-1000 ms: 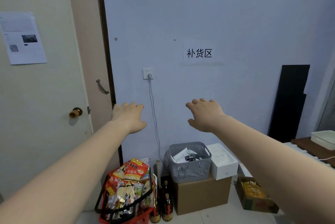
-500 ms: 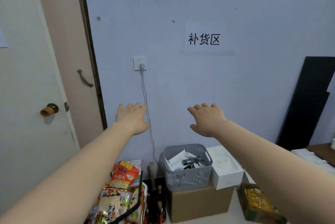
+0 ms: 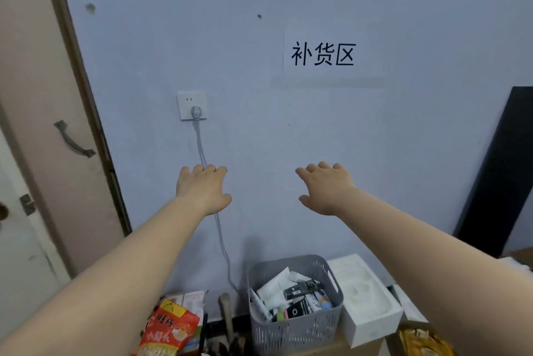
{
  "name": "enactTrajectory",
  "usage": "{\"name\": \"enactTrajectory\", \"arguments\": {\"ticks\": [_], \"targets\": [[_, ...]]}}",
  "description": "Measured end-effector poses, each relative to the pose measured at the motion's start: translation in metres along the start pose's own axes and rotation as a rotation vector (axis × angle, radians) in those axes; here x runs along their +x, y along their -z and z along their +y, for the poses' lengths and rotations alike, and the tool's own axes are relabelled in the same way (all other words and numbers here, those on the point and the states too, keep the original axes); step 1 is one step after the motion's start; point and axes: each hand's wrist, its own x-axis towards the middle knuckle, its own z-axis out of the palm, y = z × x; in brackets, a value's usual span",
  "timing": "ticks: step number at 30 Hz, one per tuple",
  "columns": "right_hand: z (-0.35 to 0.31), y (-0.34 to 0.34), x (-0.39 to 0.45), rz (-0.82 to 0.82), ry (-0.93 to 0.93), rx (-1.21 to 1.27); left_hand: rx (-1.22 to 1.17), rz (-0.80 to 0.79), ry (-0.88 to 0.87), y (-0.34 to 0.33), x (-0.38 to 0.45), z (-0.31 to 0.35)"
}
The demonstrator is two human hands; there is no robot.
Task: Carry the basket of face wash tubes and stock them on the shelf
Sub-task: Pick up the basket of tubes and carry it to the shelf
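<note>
A grey plastic basket (image 3: 297, 332) stands low in the middle against the wall, on a cardboard box. It holds several face wash tubes (image 3: 291, 298), white, black and coloured, lying jumbled. My left hand (image 3: 203, 190) is stretched forward, palm down, fingers apart, well above and left of the basket. My right hand (image 3: 327, 187) is held out the same way, above the basket and slightly to its right. Neither hand touches anything. No shelf is in view.
A white box (image 3: 366, 306) sits right of the basket. Snack bags (image 3: 170, 329) lie at the lower left. A cable (image 3: 219, 228) hangs from a wall socket (image 3: 191, 104). A door (image 3: 43, 125) is at the left, a black board (image 3: 501, 168) leans at the right.
The view has moved closer to the wall and the basket, which now looks larger. Both hands stay outstretched and apart, empty. The door has slid toward the left edge.
</note>
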Motion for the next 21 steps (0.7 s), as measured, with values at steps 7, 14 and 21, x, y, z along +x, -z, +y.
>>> {"name": "enactTrajectory", "arguments": {"ticks": [7, 14, 21], "targets": [[0.05, -0.065, 0.071, -0.04, 0.017, -0.003, 0.022, -0.058, 0.004, -0.041, 0.088, 0.046], [0.111, -0.138, 0.14, -0.078, 0.101, 0.011, -0.007, -0.145, 0.081, -0.09, 0.161, 0.102], [0.148, -0.222, 0.183, -0.2, 0.232, 0.085, -0.075, -0.295, 0.192, -0.156, 0.193, 0.135]]}}
